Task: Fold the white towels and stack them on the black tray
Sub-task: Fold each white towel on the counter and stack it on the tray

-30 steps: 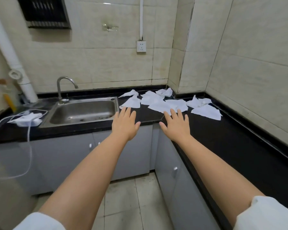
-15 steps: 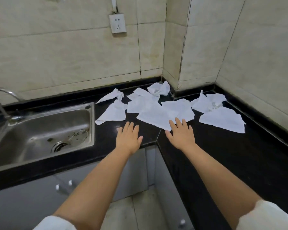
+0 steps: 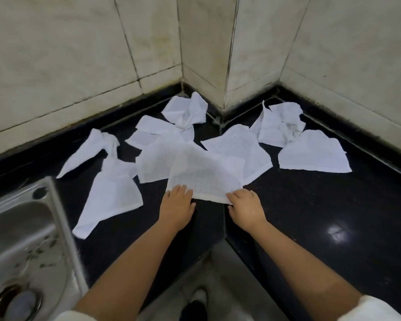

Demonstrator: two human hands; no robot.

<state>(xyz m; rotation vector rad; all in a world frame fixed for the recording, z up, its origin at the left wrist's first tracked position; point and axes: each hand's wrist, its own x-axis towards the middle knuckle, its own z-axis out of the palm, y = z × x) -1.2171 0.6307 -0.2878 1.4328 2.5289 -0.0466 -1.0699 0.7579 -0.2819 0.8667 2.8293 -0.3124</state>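
Note:
Several white towels lie scattered on the black countertop (image 3: pixel 315 218) in the corner. The nearest towel (image 3: pixel 206 174) lies in front of me over other towels. My left hand (image 3: pixel 176 205) grips its near left corner and my right hand (image 3: pixel 245 205) grips its near right corner. Its middle looks slightly raised and blurred. A long twisted towel (image 3: pixel 111 195) lies to the left, a flat one (image 3: pixel 310 154) to the right, and crumpled ones at the back (image 3: pixel 185 112) and back right (image 3: pixel 280 121). No black tray is in view.
A steel sink (image 3: pixel 21 239) with its drain sits at the lower left, beside the long towel. Tiled walls and a jutting wall column (image 3: pixel 218 54) close off the back. The counter bends around an inner corner, with floor below between my arms.
I have stepped closer and look further down at the counter. Both hands went forward from the counter's front edge onto the nearest towel and took hold of its near corners.

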